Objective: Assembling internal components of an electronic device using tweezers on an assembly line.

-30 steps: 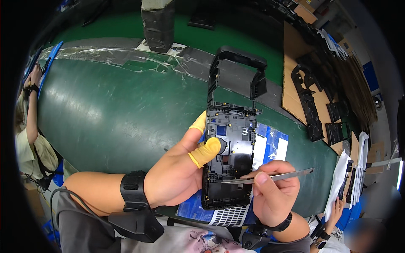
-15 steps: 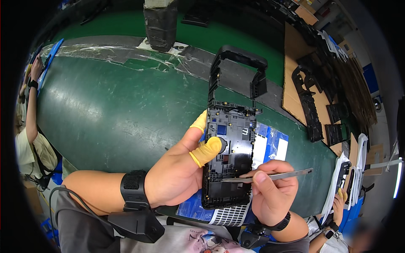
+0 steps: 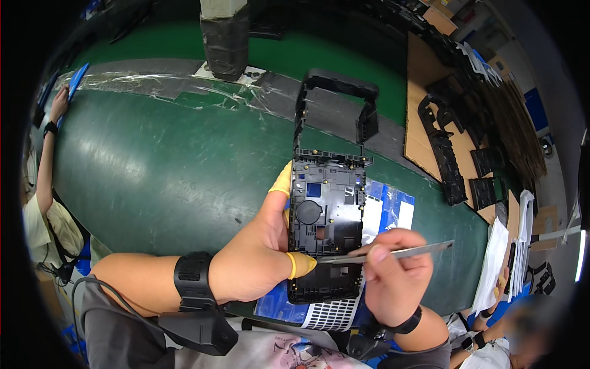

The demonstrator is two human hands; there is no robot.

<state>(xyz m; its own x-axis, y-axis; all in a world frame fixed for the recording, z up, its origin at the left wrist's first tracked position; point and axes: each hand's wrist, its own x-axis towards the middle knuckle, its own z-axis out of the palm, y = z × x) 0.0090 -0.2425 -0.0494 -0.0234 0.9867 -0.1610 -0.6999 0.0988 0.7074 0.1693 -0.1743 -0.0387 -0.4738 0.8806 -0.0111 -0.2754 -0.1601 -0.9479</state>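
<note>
My left hand (image 3: 252, 258), with yellow finger cots on thumb and forefinger, grips a black plastic housing (image 3: 344, 215) by its left edge. The housing is upright in view, with an open handle-like frame at its far end, and its ribbed side shows small brass-coloured inserts and a round black disc (image 3: 308, 213). My right hand (image 3: 396, 280) is closed on metal tweezers (image 3: 424, 249), whose tips reach over the lower part of the housing. My left thumb lies beside those tips. Whether they pinch anything is too small to tell.
Beneath the housing lie blue-and-white sheets (image 3: 387, 206) and a white gridded sheet (image 3: 329, 315) on the green table (image 3: 153, 166). A taped post (image 3: 225, 46) stands at the back. Cardboard at right (image 3: 415, 123) carries black plastic parts (image 3: 448, 166). Co-workers' arms show at both sides.
My left thumb has slid down the housing from the round disc to the tweezer tips, leaving the disc uncovered. The tweezers stay over the lower part of the housing.
</note>
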